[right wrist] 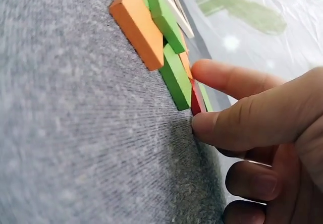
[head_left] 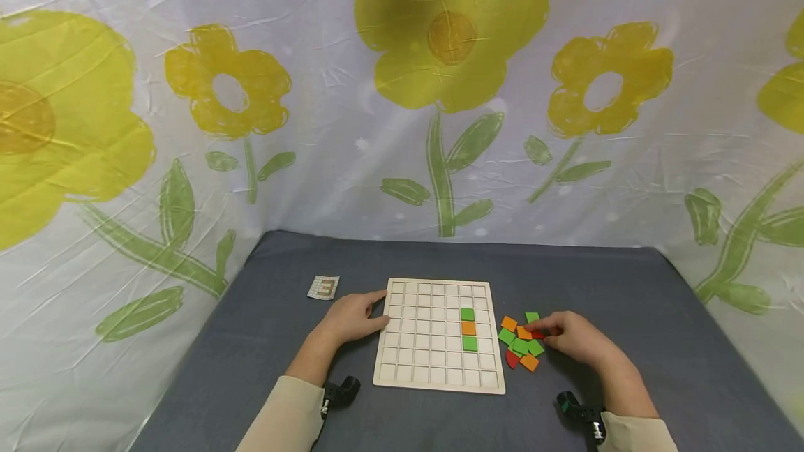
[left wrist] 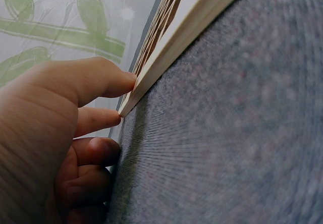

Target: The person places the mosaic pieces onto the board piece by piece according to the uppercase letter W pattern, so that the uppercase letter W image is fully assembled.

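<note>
A pale wooden grid board lies on the table, with a green tile, an orange tile and another green tile in one column toward its right. My left hand touches the board's left edge with thumb and index fingertips; in the left wrist view the other fingers are bent beneath. To the right of the board, my right hand pinches a red tile between thumb and index finger at the loose pile. The red tile is partly hidden by the fingers.
The pile holds several green tiles, orange tiles and a red rounded piece, some overlapping. A small pattern card lies left of the board. Behind the dark table cloth hangs a flowered curtain.
</note>
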{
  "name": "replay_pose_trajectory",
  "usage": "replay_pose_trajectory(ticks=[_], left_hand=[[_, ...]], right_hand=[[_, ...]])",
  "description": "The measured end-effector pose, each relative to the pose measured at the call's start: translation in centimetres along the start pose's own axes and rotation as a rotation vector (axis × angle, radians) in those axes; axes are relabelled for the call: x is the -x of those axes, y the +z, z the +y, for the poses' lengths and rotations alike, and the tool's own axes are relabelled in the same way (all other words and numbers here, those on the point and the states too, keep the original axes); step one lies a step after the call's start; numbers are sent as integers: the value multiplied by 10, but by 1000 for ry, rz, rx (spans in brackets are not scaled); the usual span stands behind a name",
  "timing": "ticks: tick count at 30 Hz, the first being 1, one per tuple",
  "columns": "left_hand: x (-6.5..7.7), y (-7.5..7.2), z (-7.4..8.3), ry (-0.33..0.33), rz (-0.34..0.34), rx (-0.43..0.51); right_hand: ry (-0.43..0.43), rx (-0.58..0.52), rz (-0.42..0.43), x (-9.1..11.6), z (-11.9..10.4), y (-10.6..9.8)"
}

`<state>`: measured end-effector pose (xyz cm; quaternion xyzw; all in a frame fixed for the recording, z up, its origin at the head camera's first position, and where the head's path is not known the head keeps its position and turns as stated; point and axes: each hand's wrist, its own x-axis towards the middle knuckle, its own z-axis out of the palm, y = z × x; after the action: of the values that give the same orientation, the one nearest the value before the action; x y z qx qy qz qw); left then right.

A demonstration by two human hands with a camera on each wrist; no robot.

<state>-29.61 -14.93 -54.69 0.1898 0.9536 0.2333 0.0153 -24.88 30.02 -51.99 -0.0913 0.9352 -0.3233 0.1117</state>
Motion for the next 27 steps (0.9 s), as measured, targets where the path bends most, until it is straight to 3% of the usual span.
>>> replay_pose_trajectory(ticks=[27], left_hand=[[1,-3,3,2,-3,14]], right_hand=[[45,4,121,6,6,-2]])
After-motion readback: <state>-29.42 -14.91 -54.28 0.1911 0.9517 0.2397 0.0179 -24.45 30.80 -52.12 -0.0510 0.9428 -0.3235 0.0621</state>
